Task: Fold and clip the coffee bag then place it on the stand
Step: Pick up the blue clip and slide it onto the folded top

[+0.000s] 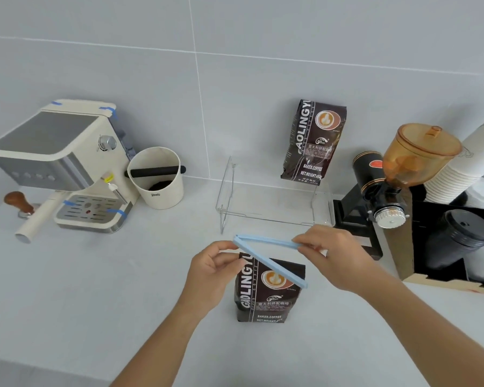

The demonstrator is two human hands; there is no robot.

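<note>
A dark brown coffee bag (266, 297) stands upright on the white counter in front of me, its top folded down. A long light-blue clip (274, 266) is spread open in a V above the bag's top, hinge at the left. My left hand (213, 275) pinches the bag's top left corner by the hinge. My right hand (333, 255) holds the clip's upper arm near its free end. The lower arm lies slanted across the bag's front. A clear acrylic stand (274, 216) sits behind the bag.
A second coffee bag (313, 141) stands at the stand's back right, against the tiled wall. A cream espresso machine (62, 169), a wooden tamper (20, 203) and a white knock box (158, 177) are at the left. A grinder (397, 174), paper cups (458, 169) and black lids (464, 233) crowd the right.
</note>
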